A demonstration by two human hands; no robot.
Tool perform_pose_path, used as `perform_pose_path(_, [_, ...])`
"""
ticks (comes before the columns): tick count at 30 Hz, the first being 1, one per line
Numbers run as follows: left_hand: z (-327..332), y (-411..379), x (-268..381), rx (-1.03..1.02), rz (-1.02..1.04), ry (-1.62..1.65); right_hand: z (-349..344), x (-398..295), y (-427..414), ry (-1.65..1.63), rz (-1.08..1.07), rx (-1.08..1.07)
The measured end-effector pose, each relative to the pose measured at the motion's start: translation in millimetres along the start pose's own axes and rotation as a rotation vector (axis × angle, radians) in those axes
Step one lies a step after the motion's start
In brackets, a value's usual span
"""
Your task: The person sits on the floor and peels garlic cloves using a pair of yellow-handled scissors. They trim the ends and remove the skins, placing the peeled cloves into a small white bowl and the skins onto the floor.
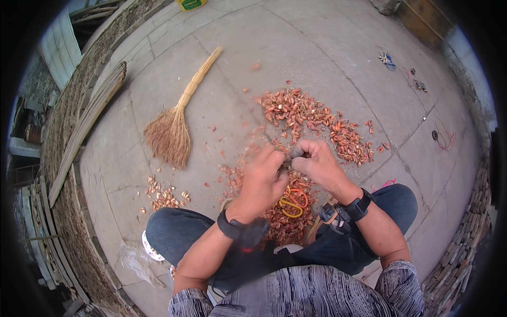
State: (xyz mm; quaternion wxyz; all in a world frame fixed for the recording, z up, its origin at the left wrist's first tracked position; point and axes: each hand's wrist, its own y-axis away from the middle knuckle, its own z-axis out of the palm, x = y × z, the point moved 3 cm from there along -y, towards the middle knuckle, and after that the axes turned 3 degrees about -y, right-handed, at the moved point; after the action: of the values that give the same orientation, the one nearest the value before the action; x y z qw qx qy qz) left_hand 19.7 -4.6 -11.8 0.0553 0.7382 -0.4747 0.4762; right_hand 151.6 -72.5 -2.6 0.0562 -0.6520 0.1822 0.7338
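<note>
My left hand (263, 178), slightly blurred, and my right hand (319, 162) meet in front of me with fingers bent and tips pinched together. Whatever is between the fingertips is hidden by the fingers. Beyond the hands spreads a pile of reddish bulbs, apparently shallots (295, 109), on the concrete. Below the hands, between my feet, lies a heap of reddish dry skins (283, 230). Scissors with one orange and one yellow handle loop (292, 215) rest on that heap. A smaller group of paler bulbs (160, 196) lies beside my left knee.
A straw broom (180, 119) lies ahead on the left, near a long wooden plank (89, 126). Clear plastic film (138, 263) and a flower-patterned dish (149, 247) are by my left leg. Cords (445, 136) lie far right. A yellow container (191, 4) stands at the top.
</note>
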Motion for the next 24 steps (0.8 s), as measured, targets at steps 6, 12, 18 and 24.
perform_pose_path(6, [-2.0,0.2,-2.7,-0.073,0.005,0.027,-7.6,5.4,-2.9,0.014,0.196,-0.049])
perform_pose_path(12, [-4.1,-1.6,-4.4,-0.144,-0.081,0.238,-12.7,15.6,-4.0,-0.120,0.353,-0.095])
perform_pose_path(18, [-7.4,-2.5,-5.0,-0.161,-0.239,0.454,-9.5,17.5,-3.0,-0.371,0.385,-0.103])
perform_pose_path(24, [-3.4,-0.5,-10.6,-0.174,-0.285,0.606,-7.0,13.7,-0.1,-0.443,0.344,-0.111])
